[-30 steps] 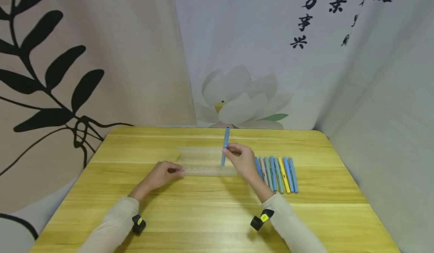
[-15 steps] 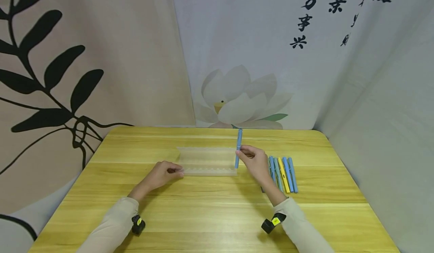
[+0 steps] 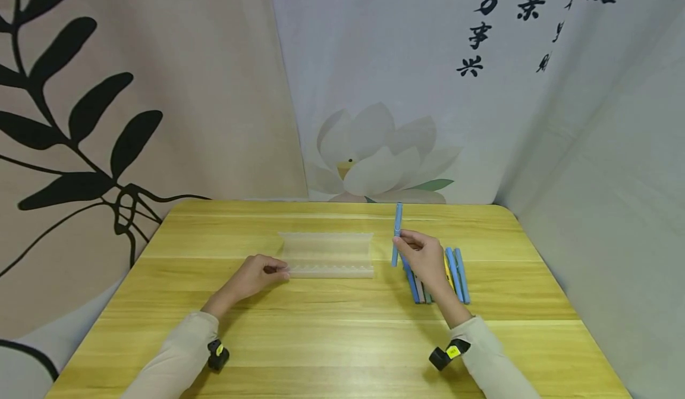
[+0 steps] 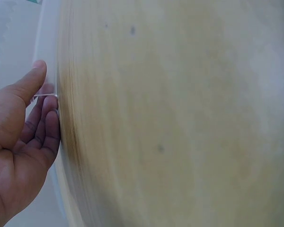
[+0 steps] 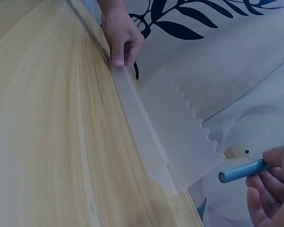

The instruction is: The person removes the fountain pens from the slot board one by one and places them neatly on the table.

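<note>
A clear plastic rack with scalloped notches stands mid-table in the head view; its notched edge shows in the right wrist view. My left hand pinches the rack's front left corner between thumb and fingers. To the right of the rack, my right hand pinches a blue pen, held nearly upright and apart from the rack. Beneath that hand lies a row of pens in blue, grey, green and yellow, partly hidden by the hand and wrist.
A wooden table carries everything. Behind it hangs a pale curtain printed with leaves, a lotus and characters; another pale cloth borders the right side. Each wrist wears a small black camera, one on the left.
My right hand has moved rightward with the blue pen, from over the rack to above the row of pens. The left hand and the rack have stayed put.
</note>
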Demonstrator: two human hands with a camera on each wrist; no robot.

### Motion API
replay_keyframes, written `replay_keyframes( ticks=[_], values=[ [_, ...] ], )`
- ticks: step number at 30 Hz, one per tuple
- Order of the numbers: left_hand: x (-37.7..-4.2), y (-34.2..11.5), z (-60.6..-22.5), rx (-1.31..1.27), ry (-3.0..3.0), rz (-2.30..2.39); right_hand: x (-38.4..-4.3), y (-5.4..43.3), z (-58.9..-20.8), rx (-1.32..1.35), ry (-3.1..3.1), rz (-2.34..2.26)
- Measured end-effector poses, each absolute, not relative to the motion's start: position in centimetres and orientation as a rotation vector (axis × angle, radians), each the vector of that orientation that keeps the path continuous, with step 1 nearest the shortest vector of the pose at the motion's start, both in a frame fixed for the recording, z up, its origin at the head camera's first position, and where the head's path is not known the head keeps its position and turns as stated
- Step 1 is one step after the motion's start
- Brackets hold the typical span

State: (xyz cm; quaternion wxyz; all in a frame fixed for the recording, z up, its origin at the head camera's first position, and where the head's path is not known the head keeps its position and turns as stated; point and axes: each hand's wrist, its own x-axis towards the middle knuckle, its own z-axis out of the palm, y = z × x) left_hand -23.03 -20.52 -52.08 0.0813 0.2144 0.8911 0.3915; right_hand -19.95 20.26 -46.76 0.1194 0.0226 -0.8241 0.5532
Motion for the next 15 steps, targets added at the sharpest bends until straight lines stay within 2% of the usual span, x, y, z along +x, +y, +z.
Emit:
replay_keyframes(
  ticks=[15],
  values=[
    [-23.0,-20.6,-52.1,0.658,2.659,1.172,-19.4,24.5,-47.1,-0.072,-2.46,1.486]
  ],
)
